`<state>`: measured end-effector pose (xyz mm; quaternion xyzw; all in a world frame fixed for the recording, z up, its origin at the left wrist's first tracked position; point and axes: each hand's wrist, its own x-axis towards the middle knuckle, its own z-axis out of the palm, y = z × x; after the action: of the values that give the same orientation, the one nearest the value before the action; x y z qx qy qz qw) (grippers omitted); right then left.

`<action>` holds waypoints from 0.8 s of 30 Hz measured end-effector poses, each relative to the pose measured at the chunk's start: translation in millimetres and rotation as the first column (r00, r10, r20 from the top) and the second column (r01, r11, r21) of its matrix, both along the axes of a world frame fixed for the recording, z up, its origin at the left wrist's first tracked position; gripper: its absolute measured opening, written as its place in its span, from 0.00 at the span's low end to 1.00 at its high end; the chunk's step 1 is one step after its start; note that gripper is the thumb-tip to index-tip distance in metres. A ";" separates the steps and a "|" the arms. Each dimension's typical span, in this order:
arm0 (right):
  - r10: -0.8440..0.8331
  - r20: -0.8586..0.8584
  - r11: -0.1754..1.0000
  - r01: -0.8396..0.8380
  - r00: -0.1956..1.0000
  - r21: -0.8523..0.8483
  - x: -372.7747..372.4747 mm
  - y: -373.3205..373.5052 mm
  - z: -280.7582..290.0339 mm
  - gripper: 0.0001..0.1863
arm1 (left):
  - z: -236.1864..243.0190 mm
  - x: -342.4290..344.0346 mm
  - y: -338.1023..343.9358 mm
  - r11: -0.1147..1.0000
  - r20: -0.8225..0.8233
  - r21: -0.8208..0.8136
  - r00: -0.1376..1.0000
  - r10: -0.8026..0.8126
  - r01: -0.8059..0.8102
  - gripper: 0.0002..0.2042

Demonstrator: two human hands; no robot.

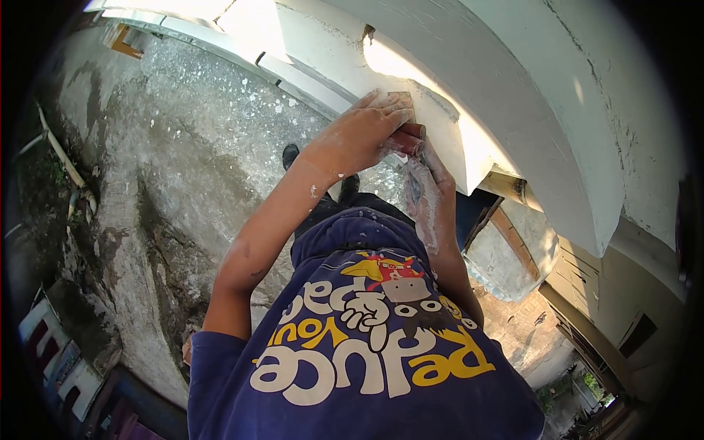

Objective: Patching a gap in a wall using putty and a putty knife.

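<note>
My left hand [364,137] lies over a white wall ledge [433,110], its fingers bent around a reddish-brown piece [408,139] that looks like folded sandpaper. A flat tan corner [401,101] shows just past the fingertips, against the white surface. My right hand [438,176] is close beside and below the left, closed on the same reddish-brown piece. White dust coats the right hand and forearm thickly. Lighter specks dot the left hand and wrist. The right fingers are partly hidden behind the piece.
A broad white curved wall [528,110] rises at the right and above my hands. The grey concrete floor [198,110] is spattered with white. Pale pipes or sticks [66,165] lie at the far left. A translucent plastic container [499,268] stands to the right of my body.
</note>
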<state>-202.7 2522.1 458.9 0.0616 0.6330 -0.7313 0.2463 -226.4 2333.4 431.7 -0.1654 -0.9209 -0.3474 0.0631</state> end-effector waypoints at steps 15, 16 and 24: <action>0.043 0.089 0.994 -0.033 0.995 -0.104 -15.6 12.3 -3.7 0.29 | 9.4 -3.2 10.0 0.999 0.075 0.019 0.996 0.049 -0.051 0.27; 0.008 0.083 0.994 0.001 0.996 -0.108 -16.9 8.9 -4.0 0.29 | 13.3 -7.6 10.3 0.998 0.179 -0.018 0.982 0.063 -0.061 0.25; 0.008 0.133 0.991 0.010 0.991 -0.135 -9.4 16.0 9.1 0.30 | -16.7 1.4 22.5 0.978 -0.071 0.177 0.989 0.127 -0.113 0.18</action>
<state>-212.1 2538.1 468.0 0.0938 0.5642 -0.7669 0.2912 -225.0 2355.9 415.0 -0.1177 -0.8922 -0.4144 0.1357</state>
